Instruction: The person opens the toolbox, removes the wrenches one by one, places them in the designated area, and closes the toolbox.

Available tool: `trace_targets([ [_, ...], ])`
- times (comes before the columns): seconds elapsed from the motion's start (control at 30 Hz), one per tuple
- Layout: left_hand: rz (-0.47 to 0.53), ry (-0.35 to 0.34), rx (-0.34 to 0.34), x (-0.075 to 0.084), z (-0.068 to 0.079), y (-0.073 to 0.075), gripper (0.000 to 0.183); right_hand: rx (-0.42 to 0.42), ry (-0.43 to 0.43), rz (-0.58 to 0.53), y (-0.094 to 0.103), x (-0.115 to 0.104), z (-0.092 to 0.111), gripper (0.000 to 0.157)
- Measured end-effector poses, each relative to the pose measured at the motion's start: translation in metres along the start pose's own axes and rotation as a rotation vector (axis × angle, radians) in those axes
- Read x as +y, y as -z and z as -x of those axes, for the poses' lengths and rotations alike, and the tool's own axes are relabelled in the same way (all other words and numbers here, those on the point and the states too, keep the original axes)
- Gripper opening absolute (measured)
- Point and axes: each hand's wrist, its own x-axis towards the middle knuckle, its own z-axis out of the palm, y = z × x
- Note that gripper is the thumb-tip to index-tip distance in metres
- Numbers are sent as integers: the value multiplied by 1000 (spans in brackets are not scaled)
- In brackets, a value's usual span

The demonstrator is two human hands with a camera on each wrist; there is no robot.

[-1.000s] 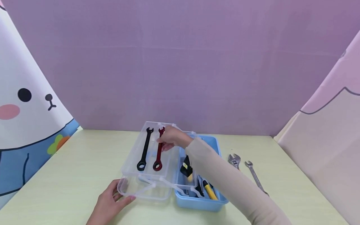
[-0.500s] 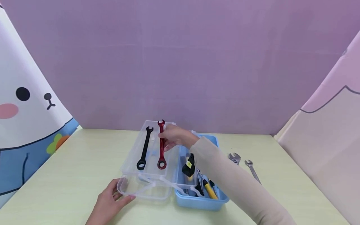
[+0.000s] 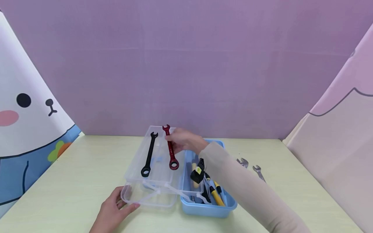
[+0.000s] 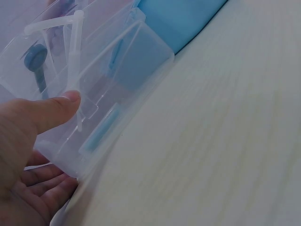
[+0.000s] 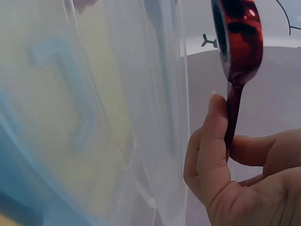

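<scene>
My right hand (image 3: 182, 140) pinches a red combination wrench (image 3: 172, 151) by its shank, thumb against fingers. In the right wrist view, the wrench's ring end (image 5: 244, 40) points up, apart from the translucent tray wall. A black combination wrench (image 3: 150, 153) lies in the raised clear tray (image 3: 135, 171) of a tool box. My left hand (image 3: 113, 210) holds the corner of the clear plastic lid (image 3: 148, 204) under that tray. The left wrist view shows its thumb (image 4: 51, 113) over the lid's wall and the other fingers round the lower corner.
The blue tool box base (image 3: 209, 212) holds several tools, among them a black tool with a yellow mark (image 3: 198, 173) and a yellow-handled one (image 3: 217, 196). An adjustable wrench (image 3: 243, 162) and a silver wrench (image 3: 258, 172) lie to the right, partly behind the sleeve.
The red wrench has come up off the tray in my right hand; its ring end has swung right, toward the blue box. My left hand has stayed at the lid's corner.
</scene>
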Motion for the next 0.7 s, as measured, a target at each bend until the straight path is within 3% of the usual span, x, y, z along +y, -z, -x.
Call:
trace_targets([
  [0.3,-1,24,-9,-1,-1,2,78,-5,1,-1,14,2,4,36],
  [0.7,-1,28,-11,-1,-3,3,77,53,-16,29,37,12,12,24],
])
